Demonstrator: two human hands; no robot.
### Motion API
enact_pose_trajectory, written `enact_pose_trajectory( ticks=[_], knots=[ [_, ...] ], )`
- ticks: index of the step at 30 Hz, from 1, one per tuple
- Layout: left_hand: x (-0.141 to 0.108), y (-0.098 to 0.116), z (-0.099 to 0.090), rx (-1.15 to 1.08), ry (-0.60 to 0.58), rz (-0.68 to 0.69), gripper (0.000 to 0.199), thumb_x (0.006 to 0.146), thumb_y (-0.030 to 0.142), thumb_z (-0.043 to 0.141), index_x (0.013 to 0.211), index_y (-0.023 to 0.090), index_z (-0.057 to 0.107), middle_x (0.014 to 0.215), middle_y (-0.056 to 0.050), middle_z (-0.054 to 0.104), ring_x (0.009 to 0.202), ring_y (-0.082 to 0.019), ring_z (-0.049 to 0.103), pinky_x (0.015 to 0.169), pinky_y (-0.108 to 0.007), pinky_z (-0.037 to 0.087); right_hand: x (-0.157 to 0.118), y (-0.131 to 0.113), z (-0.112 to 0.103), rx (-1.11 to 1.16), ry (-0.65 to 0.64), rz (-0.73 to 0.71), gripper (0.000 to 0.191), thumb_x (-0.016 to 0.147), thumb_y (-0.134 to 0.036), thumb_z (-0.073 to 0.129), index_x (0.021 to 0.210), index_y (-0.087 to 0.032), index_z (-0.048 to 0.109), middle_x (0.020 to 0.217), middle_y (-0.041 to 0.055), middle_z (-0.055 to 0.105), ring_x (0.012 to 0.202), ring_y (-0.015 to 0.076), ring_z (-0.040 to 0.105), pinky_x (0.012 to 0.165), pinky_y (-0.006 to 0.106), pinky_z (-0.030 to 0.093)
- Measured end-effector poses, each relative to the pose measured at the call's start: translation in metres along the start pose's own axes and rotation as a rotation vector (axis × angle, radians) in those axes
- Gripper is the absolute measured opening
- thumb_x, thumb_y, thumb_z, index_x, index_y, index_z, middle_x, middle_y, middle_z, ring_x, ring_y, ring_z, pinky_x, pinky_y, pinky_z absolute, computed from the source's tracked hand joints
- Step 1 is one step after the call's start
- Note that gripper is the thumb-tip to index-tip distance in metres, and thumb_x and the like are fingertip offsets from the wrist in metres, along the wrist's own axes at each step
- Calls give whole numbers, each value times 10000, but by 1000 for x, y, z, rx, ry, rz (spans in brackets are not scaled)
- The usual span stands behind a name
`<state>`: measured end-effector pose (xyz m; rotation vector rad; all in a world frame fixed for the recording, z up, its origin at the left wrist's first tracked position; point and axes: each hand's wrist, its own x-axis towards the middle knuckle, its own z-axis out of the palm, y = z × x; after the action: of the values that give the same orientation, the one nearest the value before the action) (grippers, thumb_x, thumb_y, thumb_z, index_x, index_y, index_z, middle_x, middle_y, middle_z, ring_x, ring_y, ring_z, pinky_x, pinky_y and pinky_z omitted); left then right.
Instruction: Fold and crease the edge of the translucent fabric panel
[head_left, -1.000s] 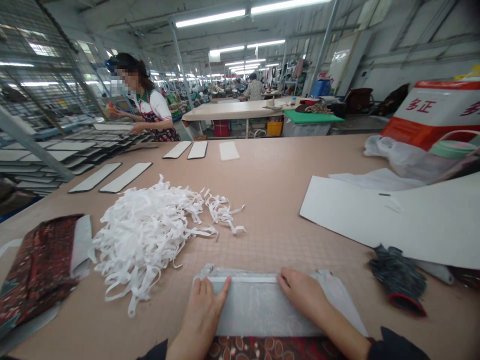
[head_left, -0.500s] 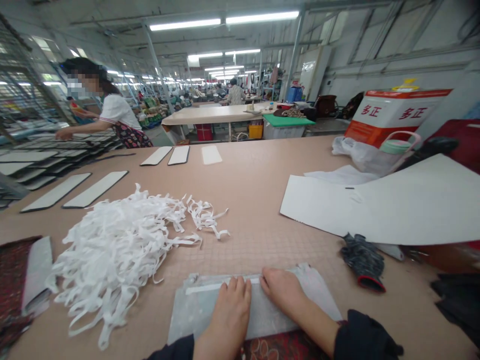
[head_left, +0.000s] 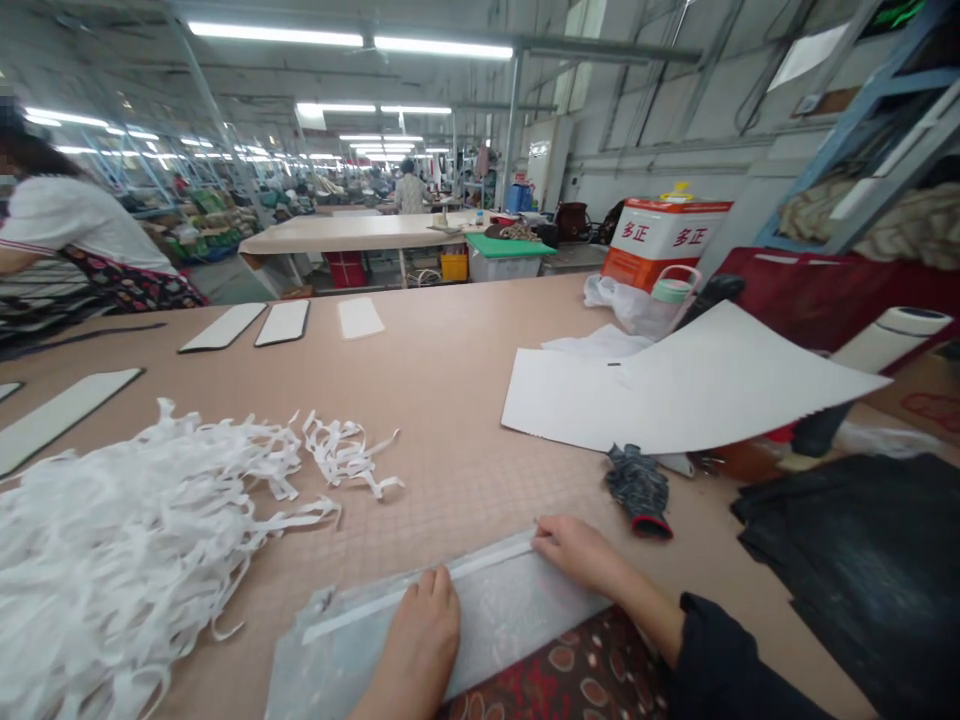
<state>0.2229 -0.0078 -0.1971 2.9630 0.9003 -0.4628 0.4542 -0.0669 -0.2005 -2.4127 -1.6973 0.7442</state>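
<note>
"Where's the strip?"
"White strip [head_left: 367,613] on the plastic-wrapped panel [head_left: 510,610], on the bench [head_left: 457,400] right in front of me, long way rising to my right."
"Fingers?"
"Left hand [head_left: 420,640] flat on it, fingers together. Right hand [head_left: 577,555] at the strip's far end, can't tell if pinching."

The left hand [head_left: 420,640] and right hand [head_left: 577,555] have spread farther apart along the white strip [head_left: 420,590].

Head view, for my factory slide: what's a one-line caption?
Left hand and right hand steady a white strip on a translucent plastic sheet beside tangled white strips.
</note>
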Motion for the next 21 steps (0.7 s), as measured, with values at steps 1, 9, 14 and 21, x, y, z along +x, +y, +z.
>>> enact_pose_trajectory(
  ticks=[1,9,14,21],
  knots=[
    [1,1,-2,3,5,-9,391,769,-28,338,1060,104,564,1022,-130,568,931,-234,536,738,-335,459,0,-1,1,-16,12,20,228,796,-298,432,833,-188,628,873,73,675,827,195,596,655,256,354],
    [11,15,-12,53,56,-28,558,790,7,382,1290,254,376,975,-88,588,854,-241,573,624,-321,489,3,-12,6,-68,46,65,228,762,-274,435,848,-186,627,874,109,672,812,232,603,635,287,354],
    [14,19,-9,65,80,-39,500,805,39,405,1250,262,432,936,-82,587,845,-239,569,619,-316,488,4,-3,4,-66,57,87,221,744,-286,466,865,-181,618,870,109,667,800,234,596,615,283,340],
    [13,17,3,112,136,-32,519,794,39,415,1264,259,418,937,-88,569,836,-234,559,591,-301,486,4,22,-7,-12,49,132,177,765,-220,435,811,-181,601,821,44,657,744,149,570,587,232,317]
  ],
)
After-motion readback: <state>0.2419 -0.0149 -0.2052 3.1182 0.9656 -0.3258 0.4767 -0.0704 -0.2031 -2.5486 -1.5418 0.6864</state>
